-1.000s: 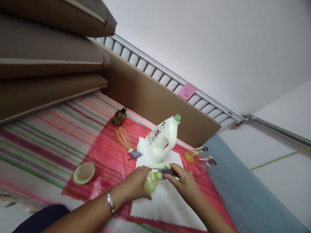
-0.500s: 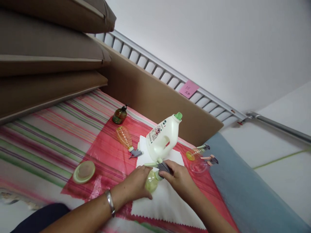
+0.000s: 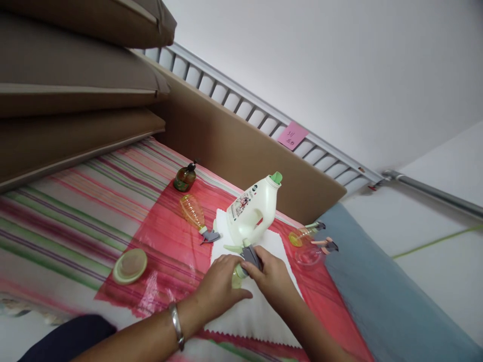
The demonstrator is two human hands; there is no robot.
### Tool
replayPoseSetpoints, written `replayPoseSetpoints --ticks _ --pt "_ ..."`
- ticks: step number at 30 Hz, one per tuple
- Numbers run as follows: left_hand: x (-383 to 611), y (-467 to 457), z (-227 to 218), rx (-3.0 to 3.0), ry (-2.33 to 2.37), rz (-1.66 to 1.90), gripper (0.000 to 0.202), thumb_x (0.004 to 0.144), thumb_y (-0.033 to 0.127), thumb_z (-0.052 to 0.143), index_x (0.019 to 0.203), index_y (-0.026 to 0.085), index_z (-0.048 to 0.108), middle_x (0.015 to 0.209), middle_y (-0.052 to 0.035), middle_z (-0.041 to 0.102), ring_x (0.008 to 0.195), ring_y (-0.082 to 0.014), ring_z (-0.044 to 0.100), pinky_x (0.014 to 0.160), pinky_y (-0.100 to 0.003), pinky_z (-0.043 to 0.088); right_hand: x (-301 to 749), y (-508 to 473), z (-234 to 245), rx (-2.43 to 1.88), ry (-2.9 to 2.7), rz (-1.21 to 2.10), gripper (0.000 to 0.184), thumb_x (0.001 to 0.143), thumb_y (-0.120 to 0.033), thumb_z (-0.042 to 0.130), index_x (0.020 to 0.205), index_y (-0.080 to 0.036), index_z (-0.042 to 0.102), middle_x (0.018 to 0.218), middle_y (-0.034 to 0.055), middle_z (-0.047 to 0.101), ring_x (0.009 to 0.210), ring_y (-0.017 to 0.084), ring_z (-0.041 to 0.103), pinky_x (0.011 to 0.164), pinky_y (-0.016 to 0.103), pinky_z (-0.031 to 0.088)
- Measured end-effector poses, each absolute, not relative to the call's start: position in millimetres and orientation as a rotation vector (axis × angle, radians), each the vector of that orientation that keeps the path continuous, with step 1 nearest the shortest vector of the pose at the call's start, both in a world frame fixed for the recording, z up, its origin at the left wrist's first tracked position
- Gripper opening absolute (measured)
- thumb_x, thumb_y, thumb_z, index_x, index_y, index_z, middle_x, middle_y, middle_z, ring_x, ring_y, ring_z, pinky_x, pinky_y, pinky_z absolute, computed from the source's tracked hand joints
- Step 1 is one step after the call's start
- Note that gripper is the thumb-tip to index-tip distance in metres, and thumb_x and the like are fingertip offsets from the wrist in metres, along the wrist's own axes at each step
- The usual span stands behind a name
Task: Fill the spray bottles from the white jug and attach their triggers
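Observation:
Between my hands is a spray bottle [image 3: 237,278] with a yellow-green clear body and a grey and pale green trigger head. My left hand [image 3: 221,285] is wrapped round the body and hides most of it. At the trigger head, my right hand [image 3: 269,271] grips the grey part with thumb and fingers. Just behind them stands a cream detergent jug [image 3: 252,211] with a handle and an open green spout. Under the hands lies a white cloth [image 3: 245,319] with zigzag edges, spread on a red translucent sheet [image 3: 162,246].
An orange spray bottle [image 3: 192,211] lies left of the jug, near a dark green pump bottle [image 3: 184,177]. A round green lid [image 3: 130,266] is at the left. Two more spray bottles, one yellow [image 3: 300,237] and one pink [image 3: 307,255], lie at the right. Brown cushions [image 3: 75,65] are stacked upper left.
My left hand has shifted up and right around the spray bottle, covering more of its body. The trigger head has turned slightly in my right hand.

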State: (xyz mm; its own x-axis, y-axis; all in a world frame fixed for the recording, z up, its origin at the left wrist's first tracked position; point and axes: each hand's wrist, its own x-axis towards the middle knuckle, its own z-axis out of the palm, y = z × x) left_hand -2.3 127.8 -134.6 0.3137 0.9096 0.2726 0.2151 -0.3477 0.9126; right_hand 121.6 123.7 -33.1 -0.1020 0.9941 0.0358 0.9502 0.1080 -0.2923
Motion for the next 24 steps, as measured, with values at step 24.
replayPoseSetpoints --ticks 24 --pt "-7.4 142.6 -131.9 1.77 0.787 1.037 0.019 0.073 0.031 0.069 0.086 0.018 0.063 0.09 -0.0032 0.066 0.092 -0.0216 0.055 0.086 -0.034 0.038 115.7 121.5 -35.9 -1.984 -2.173 0.315 0.013 0.078 -0.034 0.05 0.072 -0.023 0.048 0.069 -0.0001 0.057 0.065 0.019 0.053 0.059 0.026 0.033"
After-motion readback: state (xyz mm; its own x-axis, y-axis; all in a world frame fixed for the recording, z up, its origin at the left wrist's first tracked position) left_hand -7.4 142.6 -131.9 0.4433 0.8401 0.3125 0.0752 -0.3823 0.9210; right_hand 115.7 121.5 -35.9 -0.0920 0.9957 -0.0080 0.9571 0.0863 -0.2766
